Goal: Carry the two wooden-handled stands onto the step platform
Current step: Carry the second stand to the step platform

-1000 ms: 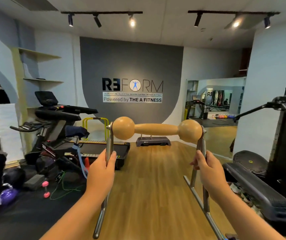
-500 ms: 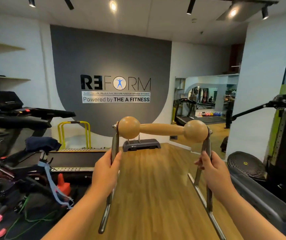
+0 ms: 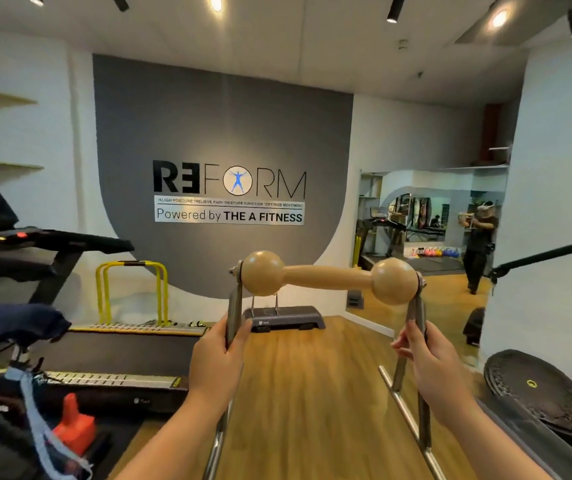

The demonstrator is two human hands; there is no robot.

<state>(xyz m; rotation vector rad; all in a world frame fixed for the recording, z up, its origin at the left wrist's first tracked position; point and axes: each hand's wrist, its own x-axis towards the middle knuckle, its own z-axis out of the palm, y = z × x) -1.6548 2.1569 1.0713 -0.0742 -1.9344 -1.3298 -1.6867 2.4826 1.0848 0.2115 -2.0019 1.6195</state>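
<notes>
I hold one wooden-handled stand (image 3: 326, 278) up in front of me; its handle is a tan bar with a ball at each end, mounted on grey metal legs. My left hand (image 3: 217, 362) grips the left leg and my right hand (image 3: 430, 368) grips the right leg. Ahead, against the grey wall, a dark grey step platform (image 3: 286, 318) sits on the wooden floor. Thin metal legs of a second stand (image 3: 265, 304) rise from the platform's top; its handle is hidden behind the one I carry.
A treadmill (image 3: 80, 355) and an exercise bike fill the left side, with yellow rails (image 3: 132, 292) behind. A black round balance disc (image 3: 537, 386) and a bench lie at the right. A wall mirror (image 3: 430, 233) reflects a person. Wooden floor runs straight ahead.
The view has moved forward along the wooden floor; the step platform and wall sign are nearer and larger. Both hands keep the same grip on the stand's legs.
</notes>
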